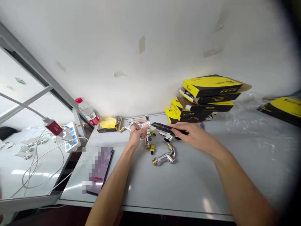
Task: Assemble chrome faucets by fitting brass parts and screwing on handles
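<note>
My left hand (136,134) is closed around a chrome faucet (147,123), part of which the fingers hide. In my right hand (189,134) is a long black utility knife (162,127), its tip close to the faucet's right end. Just below lie a chrome piece with a brass end (147,145) and small yellow-and-black cartridges (152,149). A bent chrome faucet body (166,157) with brass threads rests nearer to me. Beside the knife are short chrome parts (167,137), partly under my right hand.
Yellow-and-black boxes (204,100) are stacked by the wall, with clear plastic bags (254,125) to their right. An open box (109,124), a red-capped bottle (87,111), a tablet-like panel (101,171) and a power strip (72,138) with cables stand on the left.
</note>
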A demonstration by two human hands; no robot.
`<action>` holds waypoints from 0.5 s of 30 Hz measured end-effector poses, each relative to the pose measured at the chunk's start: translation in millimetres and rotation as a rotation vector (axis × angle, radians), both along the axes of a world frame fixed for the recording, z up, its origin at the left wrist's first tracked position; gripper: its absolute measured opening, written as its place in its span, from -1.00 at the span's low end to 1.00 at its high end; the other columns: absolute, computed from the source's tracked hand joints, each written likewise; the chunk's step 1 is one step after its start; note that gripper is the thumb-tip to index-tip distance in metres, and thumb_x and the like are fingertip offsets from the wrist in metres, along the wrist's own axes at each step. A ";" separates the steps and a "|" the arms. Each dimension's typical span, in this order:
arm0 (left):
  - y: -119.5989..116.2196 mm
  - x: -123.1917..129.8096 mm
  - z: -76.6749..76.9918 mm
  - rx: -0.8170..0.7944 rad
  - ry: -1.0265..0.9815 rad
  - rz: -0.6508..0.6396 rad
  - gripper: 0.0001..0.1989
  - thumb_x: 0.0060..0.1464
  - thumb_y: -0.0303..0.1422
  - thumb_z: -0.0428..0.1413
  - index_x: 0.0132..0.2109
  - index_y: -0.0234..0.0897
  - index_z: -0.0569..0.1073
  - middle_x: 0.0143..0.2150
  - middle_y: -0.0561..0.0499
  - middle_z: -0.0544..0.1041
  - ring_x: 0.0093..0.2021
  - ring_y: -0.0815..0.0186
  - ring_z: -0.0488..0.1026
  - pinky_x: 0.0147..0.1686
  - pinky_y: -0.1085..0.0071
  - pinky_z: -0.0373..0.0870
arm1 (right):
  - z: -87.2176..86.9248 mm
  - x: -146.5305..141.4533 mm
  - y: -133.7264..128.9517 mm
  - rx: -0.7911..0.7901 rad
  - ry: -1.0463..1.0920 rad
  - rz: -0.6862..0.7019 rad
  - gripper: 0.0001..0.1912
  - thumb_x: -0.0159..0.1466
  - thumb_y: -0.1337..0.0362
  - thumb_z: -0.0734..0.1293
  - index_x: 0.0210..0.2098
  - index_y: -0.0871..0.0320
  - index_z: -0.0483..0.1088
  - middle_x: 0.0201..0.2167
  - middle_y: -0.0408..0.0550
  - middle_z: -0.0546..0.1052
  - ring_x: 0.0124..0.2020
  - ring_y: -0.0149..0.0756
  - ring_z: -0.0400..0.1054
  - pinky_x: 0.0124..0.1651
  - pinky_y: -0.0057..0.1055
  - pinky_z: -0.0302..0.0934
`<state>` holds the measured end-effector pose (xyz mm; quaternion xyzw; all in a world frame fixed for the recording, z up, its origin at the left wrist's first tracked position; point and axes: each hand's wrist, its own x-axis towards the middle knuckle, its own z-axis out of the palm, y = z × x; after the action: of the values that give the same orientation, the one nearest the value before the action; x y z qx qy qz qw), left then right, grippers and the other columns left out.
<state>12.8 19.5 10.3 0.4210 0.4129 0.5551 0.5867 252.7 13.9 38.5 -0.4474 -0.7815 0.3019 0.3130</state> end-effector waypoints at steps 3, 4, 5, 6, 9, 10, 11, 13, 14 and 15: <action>-1.0 0.3 4.5 -0.015 -0.112 -0.031 -0.63 -0.09 -0.20 0.33 -0.27 -0.24 0.34 -0.61 0.22 0.22 -0.67 0.52 0.07 -0.59 0.49 0.06 | -0.9 -2.8 0.1 -0.117 0.055 -0.001 -0.57 0.32 0.03 0.21 -0.02 0.09 0.56 -0.40 -0.08 0.54 -0.49 -0.39 0.31 -0.42 -0.47 0.20; -1.9 0.5 7.2 -0.024 -0.158 -0.041 -0.63 -0.09 -0.21 0.33 -0.28 -0.23 0.32 -0.60 0.21 0.22 -0.66 0.52 0.07 -0.59 0.49 0.06 | -1.2 -4.3 0.0 -0.178 0.088 -0.002 -0.54 0.31 0.01 0.22 0.01 0.12 0.54 -0.47 -0.10 0.50 -0.55 -0.43 0.25 -0.49 -0.49 0.14; -2.9 0.6 10.0 -0.035 -0.203 -0.048 -0.63 -0.09 -0.22 0.33 -0.29 -0.22 0.30 -0.59 0.20 0.22 -0.66 0.52 0.07 -0.59 0.49 0.06 | -1.4 -6.1 -0.3 -0.242 0.122 -0.001 -0.50 0.30 -0.02 0.22 0.03 0.15 0.53 -0.55 -0.13 0.45 -0.60 -0.46 0.20 -0.55 -0.51 0.09; -3.9 0.6 12.5 -0.047 -0.245 -0.059 -0.62 -0.10 -0.23 0.33 -0.29 -0.22 0.28 -0.58 0.20 0.22 -0.65 0.52 0.07 -0.59 0.49 0.06 | -1.6 -7.9 -0.6 -0.303 0.156 0.002 -0.46 0.28 -0.04 0.23 0.05 0.18 0.51 -0.60 -0.16 0.39 -0.64 -0.48 0.15 -0.58 -0.52 0.04; -5.5 0.3 16.6 -0.070 -0.335 -0.093 -0.62 -0.09 -0.24 0.33 -0.31 -0.22 0.25 -0.57 0.18 0.20 -0.64 0.51 0.07 -0.58 0.50 0.04 | -2.5 -13.1 -2.2 -0.445 0.260 0.020 -0.36 0.24 -0.09 0.27 0.10 0.26 0.47 -0.68 -0.22 0.28 -0.69 -0.52 0.07 -0.64 -0.53 -0.02; -5.4 0.2 16.5 -0.074 -0.341 -0.098 -0.62 -0.08 -0.24 0.32 -0.32 -0.22 0.25 -0.57 0.18 0.20 -0.64 0.51 0.06 -0.58 0.50 0.03 | -3.0 -14.2 -2.8 -0.473 0.301 0.030 -0.33 0.22 -0.11 0.28 0.12 0.27 0.45 -0.68 -0.23 0.27 -0.69 -0.52 0.06 -0.64 -0.53 -0.03; -5.2 0.2 15.8 -0.080 -0.338 -0.096 -0.63 -0.07 -0.24 0.31 -0.31 -0.22 0.25 -0.57 0.18 0.20 -0.65 0.52 0.06 -0.58 0.50 0.03 | -3.5 -14.7 -3.1 -0.490 0.340 0.037 -0.31 0.21 -0.12 0.29 0.13 0.28 0.44 -0.68 -0.24 0.26 -0.69 -0.53 0.06 -0.64 -0.53 -0.03; -4.1 0.3 13.4 -0.096 -0.326 -0.081 -0.64 -0.07 -0.25 0.31 -0.31 -0.22 0.25 -0.57 0.18 0.19 -0.65 0.52 0.05 -0.59 0.51 0.02 | -4.9 -13.8 -2.9 -0.496 0.397 0.038 -0.29 0.20 -0.13 0.30 0.15 0.28 0.42 -0.68 -0.24 0.27 -0.69 -0.53 0.06 -0.64 -0.53 -0.03; -3.5 0.3 12.1 -0.101 -0.327 -0.075 -0.63 -0.08 -0.26 0.32 -0.31 -0.22 0.25 -0.57 0.18 0.19 -0.65 0.52 0.05 -0.59 0.51 0.01 | -5.8 -12.1 -2.0 -0.490 0.404 0.027 -0.29 0.21 -0.12 0.31 0.16 0.27 0.41 -0.68 -0.24 0.27 -0.69 -0.53 0.07 -0.63 -0.53 -0.02; -3.0 0.3 11.1 -0.101 -0.333 -0.072 -0.63 -0.08 -0.26 0.32 -0.31 -0.22 0.24 -0.56 0.19 0.19 -0.65 0.52 0.05 -0.59 0.51 0.01 | -6.8 -9.6 -0.6 -0.479 0.393 0.007 -0.29 0.21 -0.12 0.31 0.17 0.26 0.41 -0.67 -0.23 0.29 -0.68 -0.52 0.08 -0.62 -0.52 -0.01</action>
<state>13.1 16.5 21.3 0.3077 0.3218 0.5743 0.6870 243.1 13.3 31.7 -0.4388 -0.6141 0.5593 0.3429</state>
